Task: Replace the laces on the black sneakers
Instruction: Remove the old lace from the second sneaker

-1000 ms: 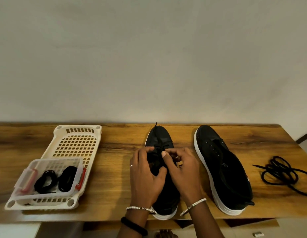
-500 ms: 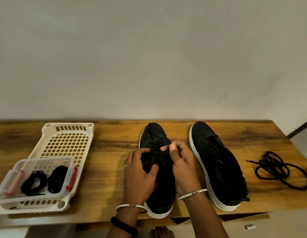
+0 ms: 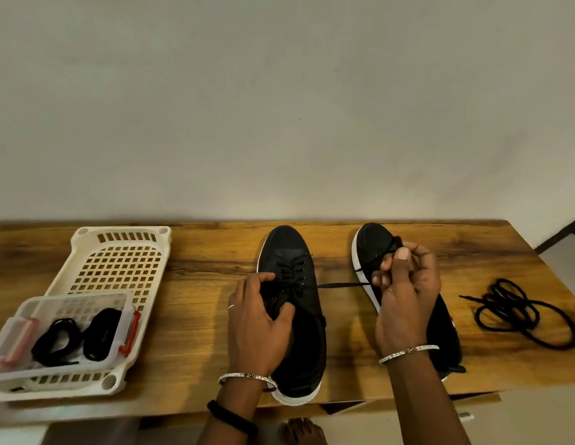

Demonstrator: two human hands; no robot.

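Two black sneakers with white soles stand on the wooden table. The left sneaker [image 3: 289, 252] has a black lace [image 3: 339, 285] crossed through its eyelets. My left hand [image 3: 259, 326] grips that sneaker's left side by the opening, thumb inside. One end of the lace runs taut to the right into my right hand [image 3: 405, 290], which pinches it above the right sneaker [image 3: 371, 242]. My right hand and wrist hide much of that sneaker. I see no lace in its eyelets.
A cream perforated tray [image 3: 119, 252] at the left holds a clear plastic box [image 3: 67, 303] containing two black lace bundles [image 3: 77, 338]. A loose black lace pile [image 3: 520, 311] lies at the table's right end. The wall stands close behind the table.
My right hand has moved from the left sneaker's eyelets out to the right, drawing the lace end taut across the gap. My left hand stays on the left sneaker.
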